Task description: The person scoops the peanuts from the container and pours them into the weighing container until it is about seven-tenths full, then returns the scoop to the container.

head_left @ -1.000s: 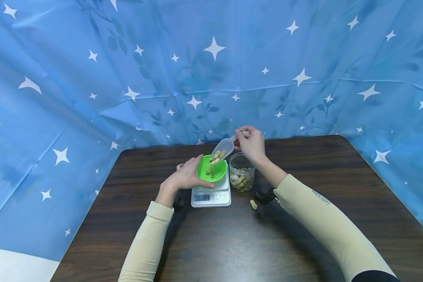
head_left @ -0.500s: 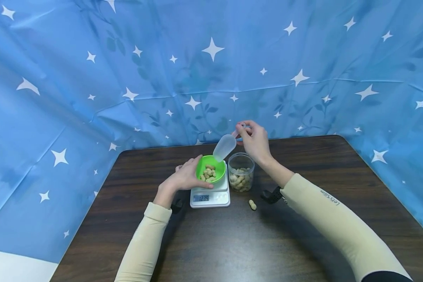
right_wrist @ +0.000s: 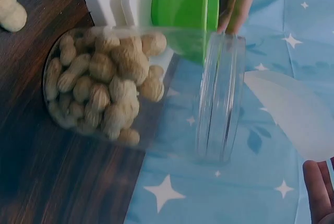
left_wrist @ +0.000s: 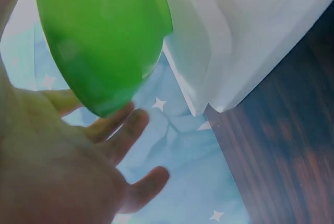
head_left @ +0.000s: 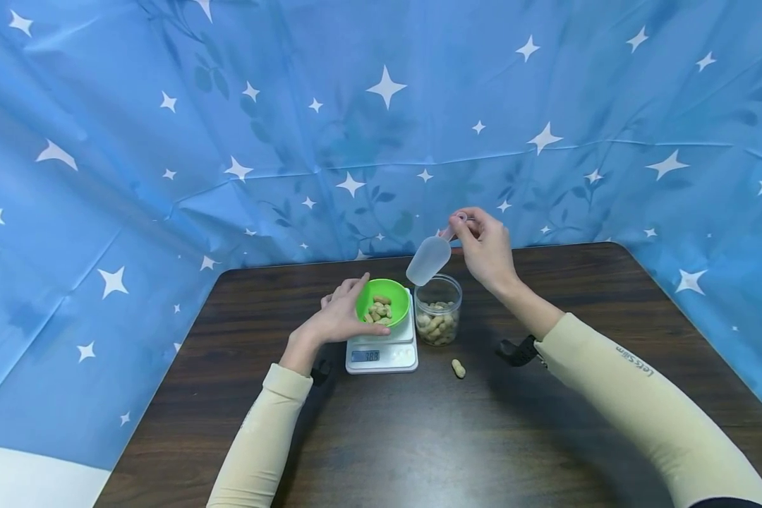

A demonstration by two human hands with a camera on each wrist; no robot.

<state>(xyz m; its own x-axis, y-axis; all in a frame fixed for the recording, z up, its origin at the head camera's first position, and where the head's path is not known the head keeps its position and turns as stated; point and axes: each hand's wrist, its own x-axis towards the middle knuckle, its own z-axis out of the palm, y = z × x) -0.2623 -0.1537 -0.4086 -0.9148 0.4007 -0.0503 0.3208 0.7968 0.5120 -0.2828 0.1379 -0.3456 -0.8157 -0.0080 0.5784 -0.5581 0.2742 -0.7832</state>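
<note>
My left hand (head_left: 336,315) is curved round the left side of a green bowl (head_left: 390,289), thumb in front and fingers behind. The bowl sits on a white kitchen scale (head_left: 395,358) and contains several peanuts (head_left: 379,309). Up to the right, my right hand (head_left: 490,255) pinches the handle of a translucent scoop (head_left: 429,259). Its bowl tilts down to the left, above the rim of a clear jar (right_wrist: 222,98); no peanuts show in it. Peanuts in the shell (right_wrist: 99,83) fill the jar's lower part. In the left wrist view the fingers (left_wrist: 125,135) spread beyond the bowl.
One loose peanut (head_left: 458,368) lies on the dark wooden table (head_left: 406,437), in front of the jar. The jar stands close to the scale's right side. A blue curtain with white stars (head_left: 292,127) hangs behind the table.
Peanuts from the scoop have dropped into the bowl. My right hand has since lifted the scoop away to the right, over the jar. The left hand stays at the bowl.
</note>
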